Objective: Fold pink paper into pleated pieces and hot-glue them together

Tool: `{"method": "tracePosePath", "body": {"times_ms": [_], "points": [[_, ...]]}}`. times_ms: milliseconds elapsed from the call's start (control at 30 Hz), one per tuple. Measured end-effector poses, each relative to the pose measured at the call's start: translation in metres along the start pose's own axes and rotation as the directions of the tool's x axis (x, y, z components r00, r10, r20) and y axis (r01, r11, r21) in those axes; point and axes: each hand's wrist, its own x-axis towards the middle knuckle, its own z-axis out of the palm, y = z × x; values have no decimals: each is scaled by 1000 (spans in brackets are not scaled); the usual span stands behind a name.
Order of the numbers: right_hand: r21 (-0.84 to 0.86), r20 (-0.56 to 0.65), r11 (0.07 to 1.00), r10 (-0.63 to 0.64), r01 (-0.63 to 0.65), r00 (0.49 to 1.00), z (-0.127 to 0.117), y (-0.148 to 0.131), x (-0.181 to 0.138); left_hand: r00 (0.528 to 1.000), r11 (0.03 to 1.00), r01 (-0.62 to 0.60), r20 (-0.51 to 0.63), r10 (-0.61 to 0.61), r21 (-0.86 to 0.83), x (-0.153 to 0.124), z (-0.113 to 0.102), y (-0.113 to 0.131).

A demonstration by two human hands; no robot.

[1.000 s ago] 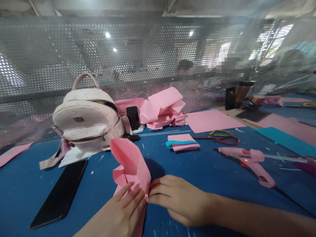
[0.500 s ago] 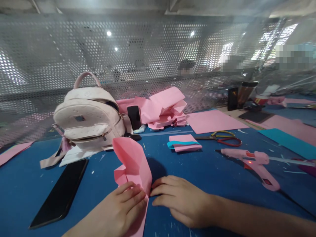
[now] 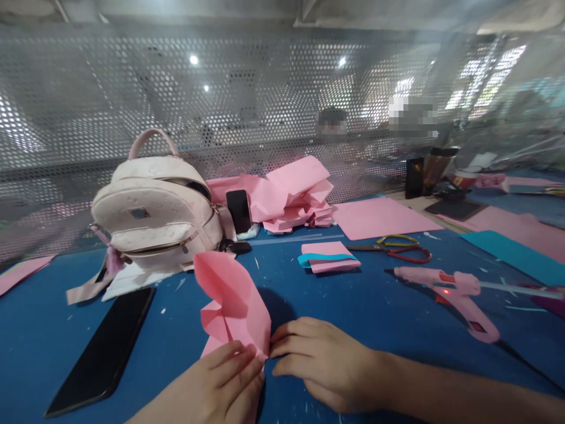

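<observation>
A folded sheet of pink paper (image 3: 247, 306) stands partly upright on the blue table in front of me, its creased upper part leaning left. My left hand (image 3: 227, 377) is closed on the lower part of the sheet, fingers pressed together near the fold. From the other side, my right hand (image 3: 324, 362) pinches the paper's right edge with bent fingertips; its thumb is hidden. Left of my hands lies a large black phone (image 3: 103, 350). Beyond them is a small folded pink piece with a blue strip (image 3: 331, 257).
A pink glue gun (image 3: 454, 291) with a red light lies on the right, its cord trailing off. Scissors (image 3: 397, 247) rest behind it. A pale backpack (image 3: 154, 206), crumpled pink paper (image 3: 295, 197) and a smaller phone (image 3: 239, 210) stand along the perforated metal screen (image 3: 265, 88).
The upright part of the pink paper has sunk slightly and tilted further left. My left hand has shifted a little lower and right, while my right hand stays almost in place.
</observation>
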Motion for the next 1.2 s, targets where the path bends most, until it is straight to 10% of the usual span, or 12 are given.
{"method": "tracePosePath", "body": {"times_ms": [667, 900, 1200], "points": [[64, -233, 977, 215, -205, 949, -2, 2, 3, 993, 993, 118, -27, -117, 29, -12, -47, -56], [-127, 104, 977, -159, 171, 982, -9, -13, 5, 959, 952, 247, 97, -267, 179, -41, -41, -100], [-147, 139, 988, -23, 43, 990, -8, -10, 6, 935, 942, 331, 118, -336, 58, -50, -14, -97]]}}
